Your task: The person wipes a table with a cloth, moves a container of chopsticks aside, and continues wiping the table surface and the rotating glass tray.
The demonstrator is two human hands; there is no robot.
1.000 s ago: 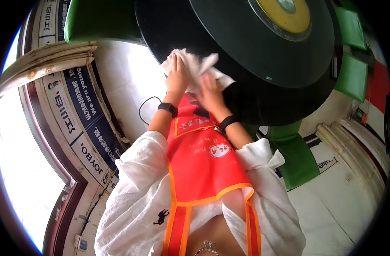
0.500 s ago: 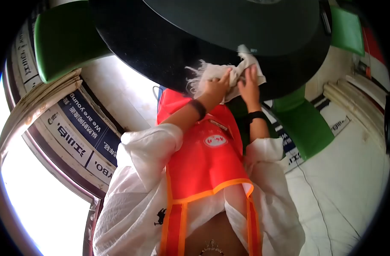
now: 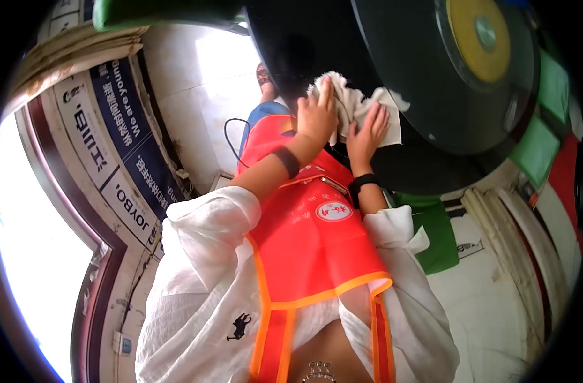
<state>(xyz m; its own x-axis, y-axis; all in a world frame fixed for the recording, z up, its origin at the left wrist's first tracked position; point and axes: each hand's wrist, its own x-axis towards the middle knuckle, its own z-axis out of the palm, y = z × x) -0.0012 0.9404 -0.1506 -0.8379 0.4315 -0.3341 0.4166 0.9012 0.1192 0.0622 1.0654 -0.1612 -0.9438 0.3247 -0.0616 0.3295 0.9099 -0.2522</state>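
Note:
A pale, crumpled cloth [image 3: 350,105] with a frayed edge lies on the black round table [image 3: 304,48], near its rim. My left hand [image 3: 317,115] presses on the left part of the cloth, its index finger stretched forward. Over the right part lies my right hand [image 3: 369,131], flat, with its fingers spread. Both hands touch the cloth. Dark bands circle both wrists. A grey glass turntable [image 3: 419,70] sits just beyond the cloth.
Green chairs [image 3: 435,236] stand around the table, one under its near right edge. A yellow disc [image 3: 479,32] shows at the turntable's centre. Printed panels [image 3: 125,127] and a bright window [image 3: 33,255] are at the left. A socket [image 3: 122,343] is low on the wall.
The view has swung, so the table sits further right and the yellow disc shows. The cloth is more bunched between my hands, and my right hand lies flatter with its fingers apart.

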